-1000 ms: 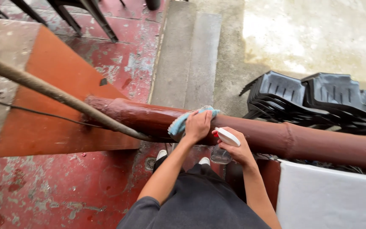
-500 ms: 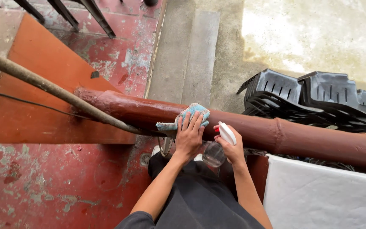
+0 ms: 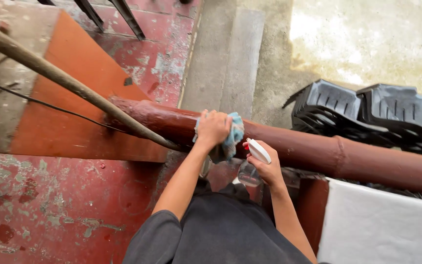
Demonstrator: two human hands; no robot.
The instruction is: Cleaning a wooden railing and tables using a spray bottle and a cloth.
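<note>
My left hand [image 3: 213,128] presses a light blue cloth [image 3: 233,137] against a thick reddish-brown pipe rail [image 3: 318,149] that runs across the view. My right hand [image 3: 268,168] holds a clear spray bottle [image 3: 248,172] with a white head and red nozzle, just below the rail and to the right of the cloth. The bottle's lower part is partly hidden behind my hand and dark clothing.
A thinner rusty bar [image 3: 64,80] slants down from the upper left to the rail. Stacked dark plastic trays [image 3: 372,115] sit behind the rail at right. A white panel [image 3: 382,230] stands at lower right. Worn red floor [image 3: 59,210] and grey concrete steps [image 3: 240,63] lie below.
My left hand with the cloth has slid along the rail, and the cloth now bunches under my palm. The right hand with the spray bottle has stayed close beneath the rail.
</note>
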